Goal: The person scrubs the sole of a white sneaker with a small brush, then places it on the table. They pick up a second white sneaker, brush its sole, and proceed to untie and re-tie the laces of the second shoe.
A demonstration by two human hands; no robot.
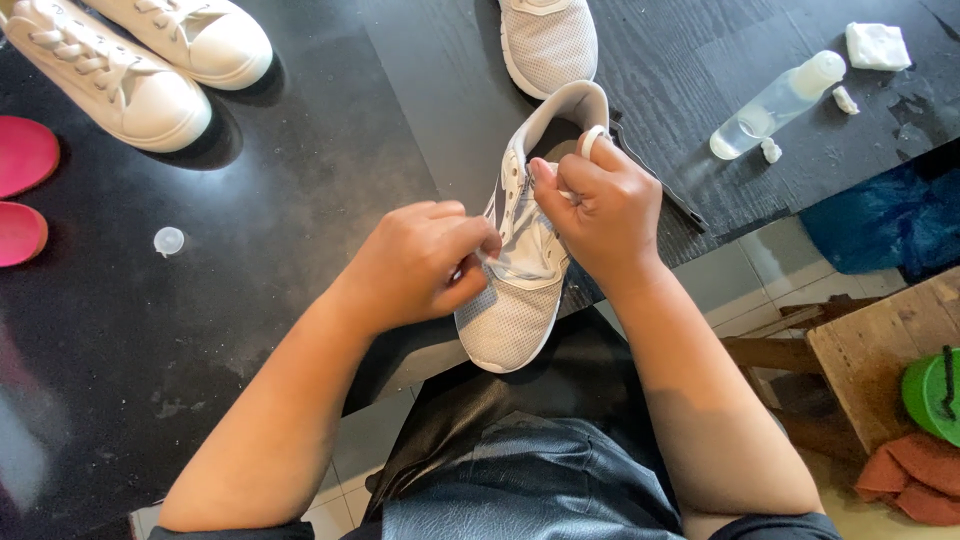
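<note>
A light grey mesh sneaker (pixel 515 315) lies on the black table (pixel 300 200), toe toward me and over the near edge. My left hand (pixel 420 262) pinches a white lace at the shoe's left side, near the eyelets. My right hand (pixel 598 208) rests over the tongue and grips the lace near the upper eyelets, fingers curled. The laces between both hands are mostly hidden by my fingers.
A matching grey sneaker (pixel 548 40) sits at the far edge. A pair of white sneakers (pixel 130 60) lies far left beside pink shoes (pixel 22 185). A small clear cap (pixel 168 240), a clear bottle (pixel 775 102) and white wads (pixel 877 45) are on the table.
</note>
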